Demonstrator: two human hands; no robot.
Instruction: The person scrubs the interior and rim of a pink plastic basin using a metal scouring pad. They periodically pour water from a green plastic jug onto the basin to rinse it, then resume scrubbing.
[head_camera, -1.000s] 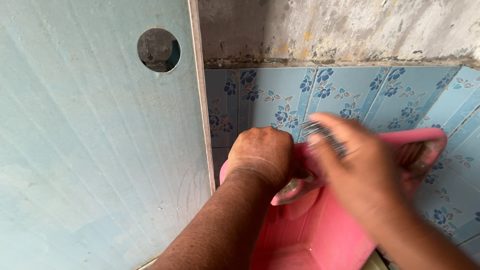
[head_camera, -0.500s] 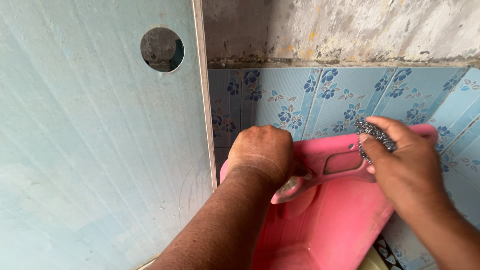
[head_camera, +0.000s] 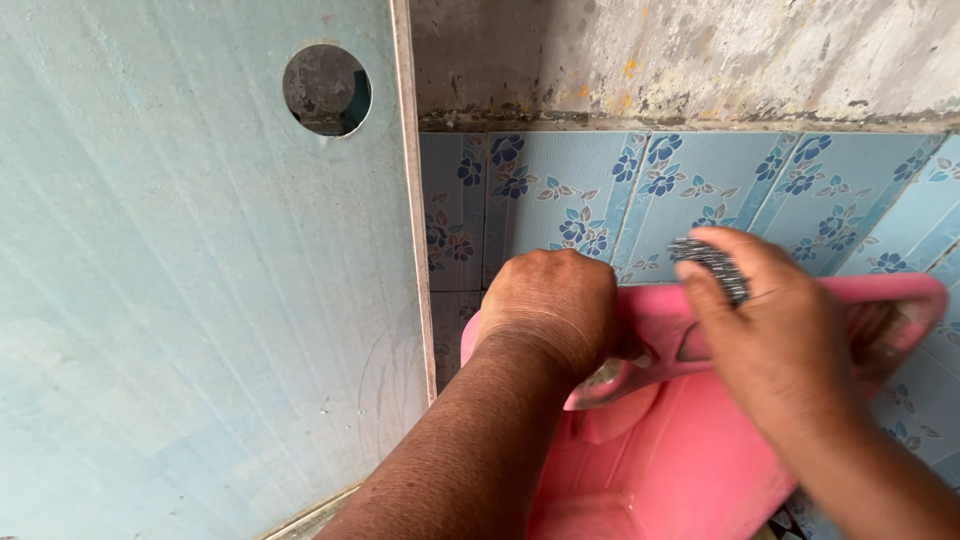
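One pink tub (head_camera: 690, 470) is seen at 5 o'clock, its lower part cut off by the frame and its rim partly hidden by two hands. The left hand (head_camera: 555, 305) is closed around the rim near centre. At 3 o'clock, the right hand (head_camera: 775, 330) is curled around one steel scrubber (head_camera: 712, 265), mostly hidden, pressed on the rim. One door (head_camera: 190, 300) with one round hole (head_camera: 326, 90) fills 9 o'clock. Flowered tiles (head_camera: 640, 190) lie at 1 o'clock.
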